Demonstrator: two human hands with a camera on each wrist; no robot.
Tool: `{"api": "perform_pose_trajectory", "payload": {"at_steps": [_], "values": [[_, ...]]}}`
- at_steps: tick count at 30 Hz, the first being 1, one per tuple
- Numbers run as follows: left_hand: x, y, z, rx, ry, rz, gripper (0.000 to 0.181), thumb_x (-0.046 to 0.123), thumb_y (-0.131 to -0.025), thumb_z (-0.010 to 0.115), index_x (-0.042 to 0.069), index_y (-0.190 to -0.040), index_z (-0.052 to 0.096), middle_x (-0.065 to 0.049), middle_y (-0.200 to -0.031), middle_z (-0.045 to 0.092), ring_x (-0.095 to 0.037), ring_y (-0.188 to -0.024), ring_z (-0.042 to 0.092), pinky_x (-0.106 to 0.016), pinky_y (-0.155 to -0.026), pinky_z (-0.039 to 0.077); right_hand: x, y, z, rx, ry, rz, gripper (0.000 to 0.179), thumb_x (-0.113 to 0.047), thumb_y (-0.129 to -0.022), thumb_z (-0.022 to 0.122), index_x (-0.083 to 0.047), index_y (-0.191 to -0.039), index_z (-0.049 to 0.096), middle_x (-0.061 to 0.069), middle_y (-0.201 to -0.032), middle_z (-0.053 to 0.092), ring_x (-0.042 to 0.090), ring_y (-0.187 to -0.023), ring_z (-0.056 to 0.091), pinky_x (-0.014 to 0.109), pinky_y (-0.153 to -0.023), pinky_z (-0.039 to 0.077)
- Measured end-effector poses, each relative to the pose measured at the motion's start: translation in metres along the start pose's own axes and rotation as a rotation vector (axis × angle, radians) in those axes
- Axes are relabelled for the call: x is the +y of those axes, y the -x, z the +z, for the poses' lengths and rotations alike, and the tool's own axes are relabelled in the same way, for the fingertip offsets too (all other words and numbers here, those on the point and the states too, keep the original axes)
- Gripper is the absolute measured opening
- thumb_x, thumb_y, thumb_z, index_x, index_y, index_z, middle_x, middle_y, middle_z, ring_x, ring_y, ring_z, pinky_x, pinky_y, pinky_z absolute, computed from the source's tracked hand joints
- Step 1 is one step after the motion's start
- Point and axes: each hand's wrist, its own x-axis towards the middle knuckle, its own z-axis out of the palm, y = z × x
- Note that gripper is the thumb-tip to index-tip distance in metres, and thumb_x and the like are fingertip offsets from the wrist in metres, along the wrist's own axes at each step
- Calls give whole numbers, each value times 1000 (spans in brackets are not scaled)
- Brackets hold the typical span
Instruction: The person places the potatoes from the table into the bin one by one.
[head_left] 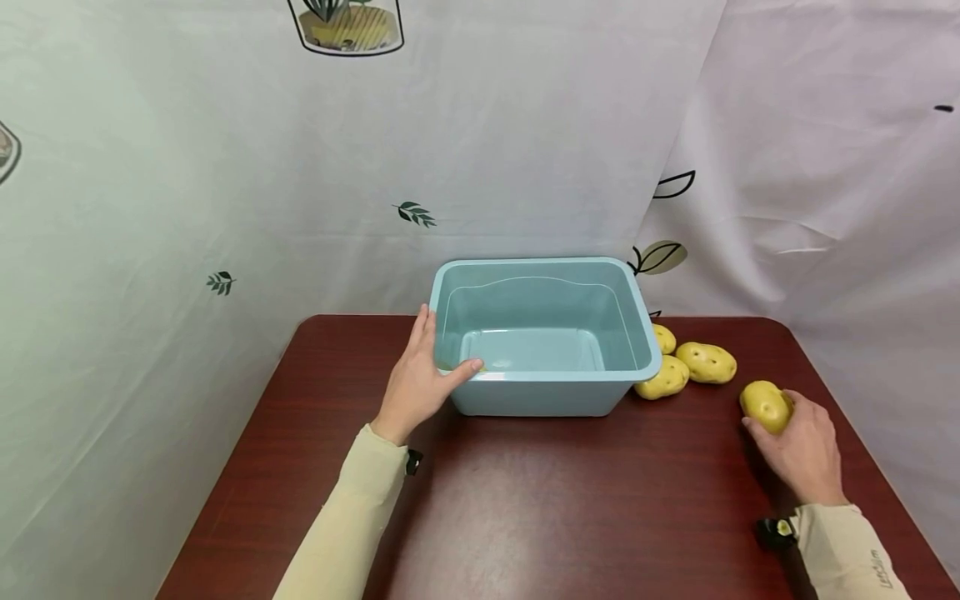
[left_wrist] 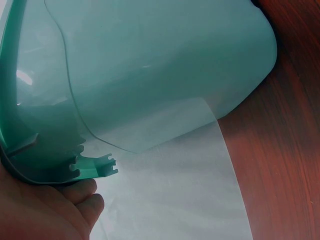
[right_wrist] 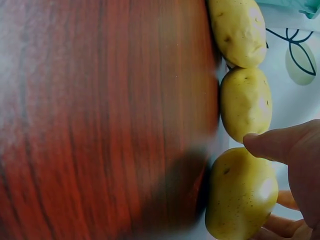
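Observation:
A light blue plastic tub [head_left: 555, 397] stands at the back middle of the table. My left hand [head_left: 420, 379] holds its front left corner, thumb over the front rim; the left wrist view shows fingertips [left_wrist: 91, 206] curled below the rim. To the right, my right hand [head_left: 808, 446] grips a yellow potato [head_left: 765, 406] between thumb and fingers. In the right wrist view this potato [right_wrist: 241, 195] is nearest the hand, with the thumb above it. Whether it touches the table is hard to tell. Several other potatoes [head_left: 706, 363] lie between the tub and that hand.
The dark red wooden table [head_left: 570, 508] has rounded back corners. A white cloth [head_left: 525, 133] printed with plants hangs behind and around it. One potato [head_left: 663, 377] lies against the tub's right side, partly under its rim, with another [head_left: 663, 337] behind it.

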Motion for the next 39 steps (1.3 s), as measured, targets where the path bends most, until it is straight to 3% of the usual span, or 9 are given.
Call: {"api": "perform_pose_trajectory", "payload": {"at_steps": [39], "values": [[2, 0, 0, -2, 16, -2, 113, 73, -84, 63, 6, -161, 16, 1, -169, 3, -25, -149, 29, -54, -105, 43, 5, -1, 1, -43, 6, 40, 72, -12, -89, 71, 19, -142, 34, 45, -129, 40, 58, -112, 41, 69, -84, 35]]}}
